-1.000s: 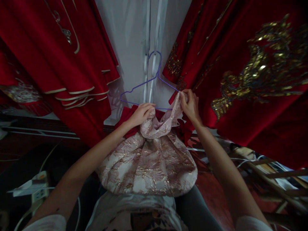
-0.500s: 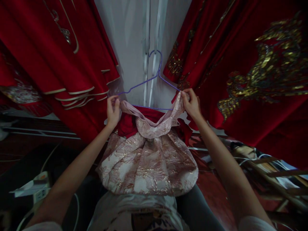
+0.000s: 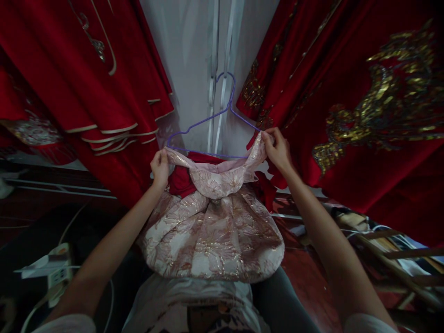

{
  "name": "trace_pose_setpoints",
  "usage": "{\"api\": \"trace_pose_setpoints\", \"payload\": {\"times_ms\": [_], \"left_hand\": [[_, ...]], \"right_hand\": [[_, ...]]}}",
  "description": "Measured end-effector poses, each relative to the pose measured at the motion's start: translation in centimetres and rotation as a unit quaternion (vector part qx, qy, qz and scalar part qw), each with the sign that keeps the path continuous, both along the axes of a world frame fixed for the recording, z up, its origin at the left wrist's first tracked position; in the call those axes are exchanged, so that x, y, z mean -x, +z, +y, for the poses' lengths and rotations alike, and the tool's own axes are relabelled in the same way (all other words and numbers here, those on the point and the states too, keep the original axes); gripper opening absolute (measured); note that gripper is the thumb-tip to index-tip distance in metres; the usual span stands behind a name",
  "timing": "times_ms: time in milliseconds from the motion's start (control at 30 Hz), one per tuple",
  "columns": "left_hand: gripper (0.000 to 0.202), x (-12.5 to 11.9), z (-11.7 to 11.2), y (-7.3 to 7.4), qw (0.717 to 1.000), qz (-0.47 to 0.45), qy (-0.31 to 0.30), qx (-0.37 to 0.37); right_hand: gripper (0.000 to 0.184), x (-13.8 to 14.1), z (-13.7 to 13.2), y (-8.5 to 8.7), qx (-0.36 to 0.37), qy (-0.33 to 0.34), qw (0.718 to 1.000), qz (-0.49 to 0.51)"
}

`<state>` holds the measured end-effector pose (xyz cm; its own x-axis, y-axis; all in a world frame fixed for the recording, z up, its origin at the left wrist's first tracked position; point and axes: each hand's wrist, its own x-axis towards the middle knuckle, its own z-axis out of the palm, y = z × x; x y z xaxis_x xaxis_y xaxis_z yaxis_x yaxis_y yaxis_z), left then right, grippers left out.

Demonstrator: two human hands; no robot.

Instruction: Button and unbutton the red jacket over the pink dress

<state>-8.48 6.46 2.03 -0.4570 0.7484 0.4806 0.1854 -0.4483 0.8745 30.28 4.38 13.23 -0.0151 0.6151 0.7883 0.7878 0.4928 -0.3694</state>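
Observation:
A pink-and-gold brocade dress [image 3: 211,236] lies over my lap, its skirt spread toward me and its bodice at the far end. My left hand [image 3: 160,167] pinches the dress's left shoulder strap, just below the left end of a purple hanger [image 3: 208,118]. The opposite strap is pinched in my right hand [image 3: 277,147], where it covers the hanger's right end. The hanger's left end is bare and apart from the left strap. Its hook points up against the pale wall. Red cloth [image 3: 182,181] shows behind the bodice.
Red garments [image 3: 114,92] with pale trim hang at the left. More red cloth with gold sequin work [image 3: 364,111] hangs at the right. A power strip [image 3: 58,275] with cords lies at lower left, and a wooden rack [image 3: 391,252] stands at lower right.
My left hand has moved slightly down and left with its strap, drawing the neckline wider and baring the hanger's left end. The right hand stays almost where it was.

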Motion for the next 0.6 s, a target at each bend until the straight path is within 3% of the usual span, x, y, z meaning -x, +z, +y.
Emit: {"api": "trace_pose_setpoints", "payload": {"times_ms": [333,500,600], "left_hand": [[0.027,0.4,1.3,1.8,0.999,-0.044,-0.004,-0.026],[0.024,-0.4,3.4,4.8,0.999,0.003,-0.034,-0.016],[0.027,-1.8,4.7,7.2,0.990,0.115,-0.078,-0.025]], "right_hand": [[0.036,-0.1,0.0,0.1,0.003,-0.001,1.000,-0.005],[0.037,-0.3,-0.2,0.2,0.009,-0.004,1.000,-0.012],[0.037,-0.4,-0.2,0.3,0.016,-0.004,1.000,-0.012]]}}
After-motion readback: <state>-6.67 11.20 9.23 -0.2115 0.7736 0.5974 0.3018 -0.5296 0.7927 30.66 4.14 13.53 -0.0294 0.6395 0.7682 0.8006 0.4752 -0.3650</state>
